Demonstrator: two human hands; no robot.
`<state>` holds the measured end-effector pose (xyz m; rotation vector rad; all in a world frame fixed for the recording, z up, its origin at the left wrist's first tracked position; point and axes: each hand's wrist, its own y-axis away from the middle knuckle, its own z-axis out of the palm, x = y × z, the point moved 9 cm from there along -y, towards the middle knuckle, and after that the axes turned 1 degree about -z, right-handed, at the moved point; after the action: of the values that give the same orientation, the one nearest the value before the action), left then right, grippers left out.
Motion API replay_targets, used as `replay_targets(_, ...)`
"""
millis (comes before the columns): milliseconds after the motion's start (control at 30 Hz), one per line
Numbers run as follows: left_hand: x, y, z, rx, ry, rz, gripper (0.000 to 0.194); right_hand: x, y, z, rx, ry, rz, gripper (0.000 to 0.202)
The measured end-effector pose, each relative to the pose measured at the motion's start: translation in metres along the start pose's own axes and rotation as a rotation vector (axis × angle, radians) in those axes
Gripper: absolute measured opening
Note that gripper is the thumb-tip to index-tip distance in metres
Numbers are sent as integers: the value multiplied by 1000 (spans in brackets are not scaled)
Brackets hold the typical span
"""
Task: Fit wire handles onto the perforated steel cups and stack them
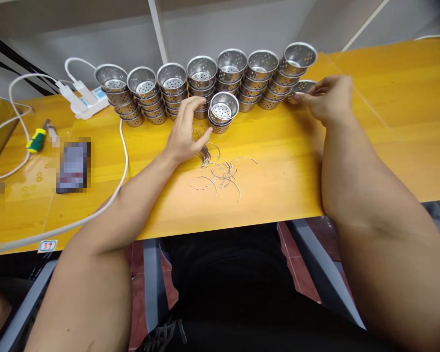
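Note:
My right hand (328,100) is at the far right end of the cup rows, its fingers closed on the rim of a perforated metal cup (305,87). That cup is partly hidden behind my fingers and the neighbouring stack. My left hand (186,131) is open, thumb and fingers apart, around the left side of a short stack of perforated metal cups (224,108). Whether its fingertips touch this stack I cannot tell. Several thin curved wires (223,172) lie loose on the table, some bunched under my left hand.
Several tall stacks of perforated cups (145,90) line the table's back. To the left are a white power strip (91,103), a white cable (123,146), a green-and-yellow-handled tool (36,141) and a blurred phone (73,166). The yellow table (278,195) ends near my lap.

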<state>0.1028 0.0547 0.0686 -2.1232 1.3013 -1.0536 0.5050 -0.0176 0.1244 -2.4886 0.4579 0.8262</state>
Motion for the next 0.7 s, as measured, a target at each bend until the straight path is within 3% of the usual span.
replay_targets(100,1,0,0,-7,8,-6,89,44,-16,14,-2,-44,234,57)
replay_targets(167,3,0,-1,-4,13,5,87,53,-28,16,15,-70,253,59)
replay_targets(233,4,0,-1,-1,15,15,86,53,-37,-2,188,-59,245,60)
replay_targets(333,5,0,0,3,16,26,85,28,-35,-39,527,-73,86,53)
replay_targets(400,7,1,0,6,23,37,85,-12,-20,-44,577,-151,-214,41)
replay_targets(433,7,1,1,4,28,41,86,-39,-6,-38,533,-204,-409,32)
replay_targets(500,8,1,2,-2,38,43,86,-90,30,-9,297,-264,-742,4)
replay_targets(533,8,1,3,-4,42,41,86,-109,49,13,137,-283,-838,16)
replay_targets(600,9,1,4,-12,51,36,87,-131,77,52,-78,-290,-886,46)
replay_targets(700,10,2,6,-26,61,34,87,-132,89,96,-209,-260,-805,48)
